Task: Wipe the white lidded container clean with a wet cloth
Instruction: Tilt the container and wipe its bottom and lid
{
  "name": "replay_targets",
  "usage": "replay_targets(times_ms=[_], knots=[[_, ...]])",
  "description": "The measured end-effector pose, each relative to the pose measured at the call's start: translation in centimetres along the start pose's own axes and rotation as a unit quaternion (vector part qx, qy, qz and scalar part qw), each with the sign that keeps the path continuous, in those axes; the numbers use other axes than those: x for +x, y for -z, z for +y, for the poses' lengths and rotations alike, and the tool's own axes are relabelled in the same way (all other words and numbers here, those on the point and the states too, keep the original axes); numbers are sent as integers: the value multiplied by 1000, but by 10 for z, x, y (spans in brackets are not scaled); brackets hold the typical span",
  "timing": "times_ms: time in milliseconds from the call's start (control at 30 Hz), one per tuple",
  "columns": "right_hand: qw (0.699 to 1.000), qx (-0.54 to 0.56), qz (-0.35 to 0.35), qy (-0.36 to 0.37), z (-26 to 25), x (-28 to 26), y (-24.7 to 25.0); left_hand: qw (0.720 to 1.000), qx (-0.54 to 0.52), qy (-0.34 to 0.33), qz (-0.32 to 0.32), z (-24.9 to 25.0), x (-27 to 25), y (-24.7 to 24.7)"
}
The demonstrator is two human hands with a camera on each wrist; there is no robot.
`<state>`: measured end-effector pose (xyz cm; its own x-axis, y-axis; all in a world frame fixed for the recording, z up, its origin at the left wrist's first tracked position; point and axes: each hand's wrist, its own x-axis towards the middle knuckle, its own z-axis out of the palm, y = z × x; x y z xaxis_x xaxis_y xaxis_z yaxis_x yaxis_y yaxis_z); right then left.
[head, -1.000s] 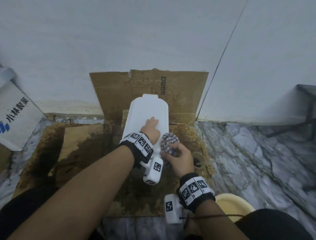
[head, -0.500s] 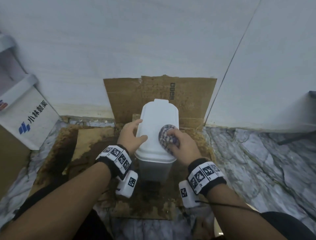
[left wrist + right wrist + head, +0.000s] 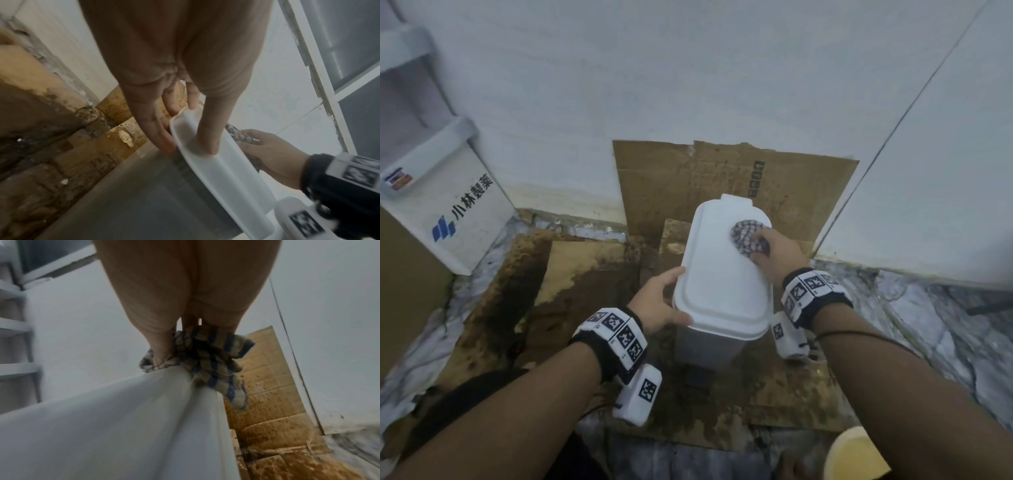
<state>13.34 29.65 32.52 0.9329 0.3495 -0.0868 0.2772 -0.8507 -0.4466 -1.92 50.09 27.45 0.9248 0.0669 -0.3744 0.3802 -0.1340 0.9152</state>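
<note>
The white lidded container stands upright on wet cardboard, its white lid over a grey translucent body. My left hand grips the lid's near left edge, thumb on top and fingers under the rim. My right hand holds a bunched checked cloth and presses it on the lid's far right part. In the right wrist view the cloth spills over the lid's edge.
Stained cardboard covers the floor and leans on the white wall. A white printed box stands at the left. A yellow basin sits at the bottom right on marble floor.
The right hand slid the cloth from the container's side up onto the lid and toward its far right end. The left hand shifted from the lid's top to its near left edge.
</note>
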Motion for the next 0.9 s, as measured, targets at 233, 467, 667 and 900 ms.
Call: replay_targets(times_ms=[233,467,667,900], knots=[[999,-32,-38,2,0,72,18,998,-65,-7,-6,-6,8,2],[983,-124,-125,47,-22,102,25,996,-91,-14,-10,-7,9,4],[960,-177,-176,128,-44,87,14,994,-104,-18,-14,-12,10,5],[943,-197,-213,165,-55,53,-7,988,-146,-42,-18,-11,6,1]])
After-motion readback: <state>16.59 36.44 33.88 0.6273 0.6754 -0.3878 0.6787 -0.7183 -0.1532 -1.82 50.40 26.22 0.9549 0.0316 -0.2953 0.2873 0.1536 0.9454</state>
